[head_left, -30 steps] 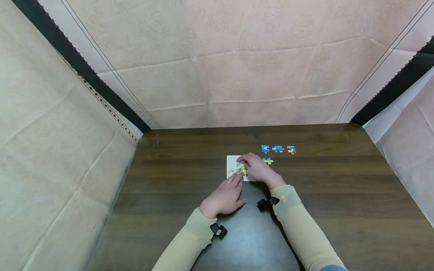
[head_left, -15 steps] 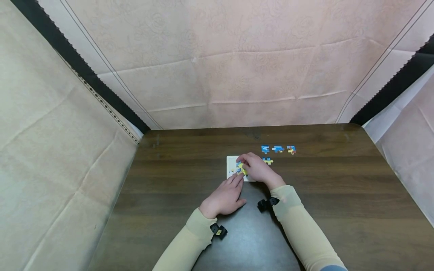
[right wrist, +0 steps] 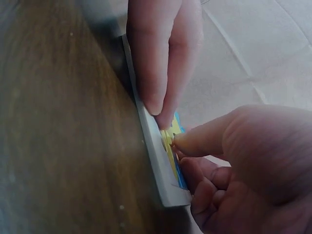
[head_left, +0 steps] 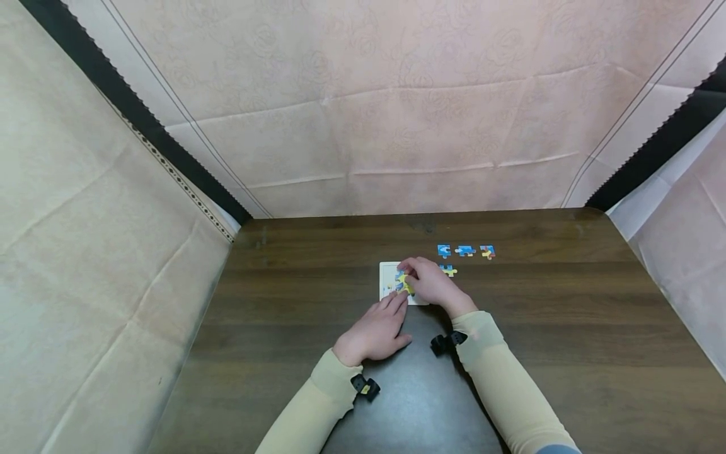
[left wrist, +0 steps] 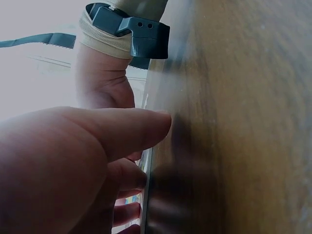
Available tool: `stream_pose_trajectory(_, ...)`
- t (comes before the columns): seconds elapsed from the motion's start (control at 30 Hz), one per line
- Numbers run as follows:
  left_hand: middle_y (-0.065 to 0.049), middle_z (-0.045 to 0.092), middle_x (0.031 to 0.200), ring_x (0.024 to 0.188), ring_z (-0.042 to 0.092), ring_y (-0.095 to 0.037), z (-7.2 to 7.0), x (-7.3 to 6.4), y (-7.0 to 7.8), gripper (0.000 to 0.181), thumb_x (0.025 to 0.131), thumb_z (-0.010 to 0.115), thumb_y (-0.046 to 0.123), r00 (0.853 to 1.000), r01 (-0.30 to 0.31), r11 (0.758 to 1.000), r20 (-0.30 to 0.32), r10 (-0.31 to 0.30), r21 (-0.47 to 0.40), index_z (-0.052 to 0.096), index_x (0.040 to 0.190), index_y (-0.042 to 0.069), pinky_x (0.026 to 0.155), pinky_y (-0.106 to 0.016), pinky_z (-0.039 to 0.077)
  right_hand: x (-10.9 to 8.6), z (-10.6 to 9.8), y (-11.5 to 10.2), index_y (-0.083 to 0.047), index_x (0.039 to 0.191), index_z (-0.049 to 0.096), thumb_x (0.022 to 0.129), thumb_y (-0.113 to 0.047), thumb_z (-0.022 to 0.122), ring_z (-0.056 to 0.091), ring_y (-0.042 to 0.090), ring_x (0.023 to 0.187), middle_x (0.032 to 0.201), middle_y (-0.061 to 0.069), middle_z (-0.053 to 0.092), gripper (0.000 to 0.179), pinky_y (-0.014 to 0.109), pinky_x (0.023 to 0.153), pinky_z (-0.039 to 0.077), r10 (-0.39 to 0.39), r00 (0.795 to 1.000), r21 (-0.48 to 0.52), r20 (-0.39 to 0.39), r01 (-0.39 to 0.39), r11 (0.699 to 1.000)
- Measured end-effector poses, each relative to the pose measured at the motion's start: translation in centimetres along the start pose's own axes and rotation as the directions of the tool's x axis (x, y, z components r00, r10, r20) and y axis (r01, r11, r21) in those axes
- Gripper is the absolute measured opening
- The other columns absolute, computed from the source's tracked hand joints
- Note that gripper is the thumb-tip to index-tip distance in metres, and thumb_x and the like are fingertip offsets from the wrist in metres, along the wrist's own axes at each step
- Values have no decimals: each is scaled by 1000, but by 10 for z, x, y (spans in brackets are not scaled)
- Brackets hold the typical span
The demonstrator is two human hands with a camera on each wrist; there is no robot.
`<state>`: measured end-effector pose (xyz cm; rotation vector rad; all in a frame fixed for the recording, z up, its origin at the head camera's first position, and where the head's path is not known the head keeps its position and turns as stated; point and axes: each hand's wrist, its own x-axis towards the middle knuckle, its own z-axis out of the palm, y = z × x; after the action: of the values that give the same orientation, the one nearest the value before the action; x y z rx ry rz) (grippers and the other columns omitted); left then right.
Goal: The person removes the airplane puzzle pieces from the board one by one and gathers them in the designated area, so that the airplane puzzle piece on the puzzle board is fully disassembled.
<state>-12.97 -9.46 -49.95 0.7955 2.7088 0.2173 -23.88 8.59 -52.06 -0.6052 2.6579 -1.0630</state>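
A white puzzle tray (head_left: 387, 272) lies on the table with yellow-and-blue puzzle pieces in it. My left hand (head_left: 375, 332) rests its straight fingers on the tray's near side, touching the pieces there. From the right, my right hand (head_left: 435, 287) reaches over the tray and pinches a yellow puzzle piece (right wrist: 167, 138) between thumb and curled fingers. The right wrist view has the thumb (right wrist: 200, 139) against this piece, close to the left fingertips (right wrist: 155, 100). Part of the tray is hidden beneath the hands. In the left wrist view, the left thumb (left wrist: 139, 127) sticks out beyond the tray edge.
Behind the right hand, loose blue puzzle pieces (head_left: 465, 250) lie in a row. Another blue-and-yellow piece (head_left: 449, 270) sits beside that hand, partly covered. The brown wooden table (head_left: 567, 302) is bordered by pale cloth (head_left: 397, 126) at the back and sides.
The right fingers shift very slightly over the yellow piece. The left hand, the tray and the loose pieces stay where they were.
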Motion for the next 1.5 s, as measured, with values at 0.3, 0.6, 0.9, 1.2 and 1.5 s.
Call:
stream_pose_trajectory(0.3,-10,15,179,164,13,-28,3,1,-5,81,109,58,49,1000,-21,1000,1,21,-6,28,168,2,129,-45,24,-1,-1,-1,-7,128,70,107,-12,65,61,26,99,111,8,65,22,45,93,56,10,1000,20,-8,-10,1000)
stream_pose_trajectory(0.6,-7,14,179,165,11,-26,1,0,-9,87,107,62,51,999,-32,998,22,33,-47,26,169,3,129,-44,23,-2,-3,-1,-7,130,70,108,-11,64,63,26,103,116,9,67,23,46,95,56,-4,1000,32,1,4,999)
stream_pose_trajectory(0.9,-4,17,179,164,13,-26,-2,1,-10,82,107,64,48,999,-41,998,12,42,-44,31,168,4,128,-47,27,-2,-5,0,-9,130,69,108,-12,64,62,26,102,112,7,67,23,46,94,55,-12,1000,46,5,11,999)
stream_pose_trajectory(1.2,-6,14,179,164,13,-27,2,1,-6,83,108,61,50,1000,-12,999,17,13,-34,28,169,4,129,-48,23,-2,-8,3,-15,129,71,108,-15,66,62,23,97,108,3,69,22,43,91,56,-25,999,60,25,24,998)
stream_pose_trajectory(1.5,-9,17,178,163,17,-29,0,2,-4,80,109,59,48,1000,-17,1000,2,17,-8,31,168,2,129,-47,24,-3,-10,4,-14,132,68,108,-17,67,64,23,97,108,3,70,25,45,92,57,-22,1000,83,18,20,996)
